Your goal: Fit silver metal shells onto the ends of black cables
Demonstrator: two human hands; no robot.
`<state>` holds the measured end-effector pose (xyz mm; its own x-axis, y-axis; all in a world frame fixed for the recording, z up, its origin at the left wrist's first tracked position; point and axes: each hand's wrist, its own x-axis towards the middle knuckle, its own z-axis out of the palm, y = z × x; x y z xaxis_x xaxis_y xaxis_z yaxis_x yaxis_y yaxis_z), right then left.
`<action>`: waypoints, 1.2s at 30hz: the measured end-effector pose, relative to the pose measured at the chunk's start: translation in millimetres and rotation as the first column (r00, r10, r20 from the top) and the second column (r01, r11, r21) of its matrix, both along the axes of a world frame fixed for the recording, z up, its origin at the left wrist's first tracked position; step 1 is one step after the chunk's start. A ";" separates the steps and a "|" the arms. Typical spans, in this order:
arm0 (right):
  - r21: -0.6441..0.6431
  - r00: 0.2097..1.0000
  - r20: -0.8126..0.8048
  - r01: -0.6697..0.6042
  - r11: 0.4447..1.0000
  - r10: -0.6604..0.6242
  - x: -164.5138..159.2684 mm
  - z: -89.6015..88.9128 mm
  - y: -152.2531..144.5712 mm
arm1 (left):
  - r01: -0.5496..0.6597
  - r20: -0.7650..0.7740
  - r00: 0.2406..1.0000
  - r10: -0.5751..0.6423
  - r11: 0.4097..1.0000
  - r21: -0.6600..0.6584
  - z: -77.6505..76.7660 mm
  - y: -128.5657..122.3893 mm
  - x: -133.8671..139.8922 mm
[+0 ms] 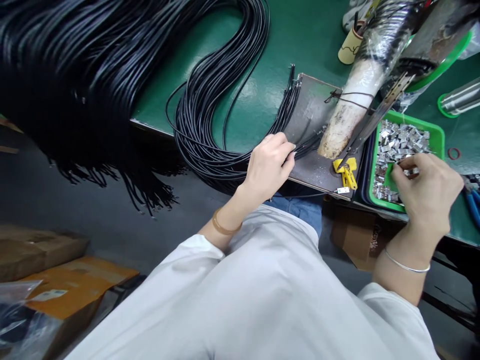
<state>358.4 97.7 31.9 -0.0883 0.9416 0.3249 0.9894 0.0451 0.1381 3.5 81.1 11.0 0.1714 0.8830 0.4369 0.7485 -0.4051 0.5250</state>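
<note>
My left hand [269,162] is closed over black cables [210,120] at the front of the bench, with thumb and forefinger pressed together. Stripped cable ends lie across the dark board [311,95] beyond it. On the right, my right hand [429,192] reaches over a green tray [437,131] full of small metal connector shells [403,137]. Its thumb and forefinger are pinched low among the shells, and whatever sits between them is hidden. Between the hands, a single cable with a small white-and-metal plug [342,190] lies by a yellow clip-like tool [347,172].
A wrapped white post [345,115] and a metal bar [378,115] slant over the board. More black cables [75,65] hang off the green bench [318,30] at left. Blue-handled pliers [473,202] lie far right. Cardboard boxes [86,275] stand on the floor.
</note>
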 end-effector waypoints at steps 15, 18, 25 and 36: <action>0.443 0.685 -0.690 0.141 0.886 0.236 -62.9 29.3 -43.6 | 0.800 0.823 0.506 -0.260 0.499 -0.334 37.5 -29.2 0.8; 0.443 0.402 -0.844 0.149 0.884 0.355 -106.7 43.0 -60.3 | 0.904 0.861 0.416 -0.292 0.239 -0.355 35.4 -30.1 21.6; 0.394 0.582 -0.723 -0.096 0.914 0.373 -134.4 14.5 -72.6 | 0.653 0.898 0.423 0.119 0.648 -0.393 6.8 -28.3 56.0; 0.204 0.362 -0.890 -0.228 0.952 0.277 -140.7 -0.4 -68.7 | 0.631 0.911 0.386 0.144 0.679 -0.374 3.6 -30.5 53.5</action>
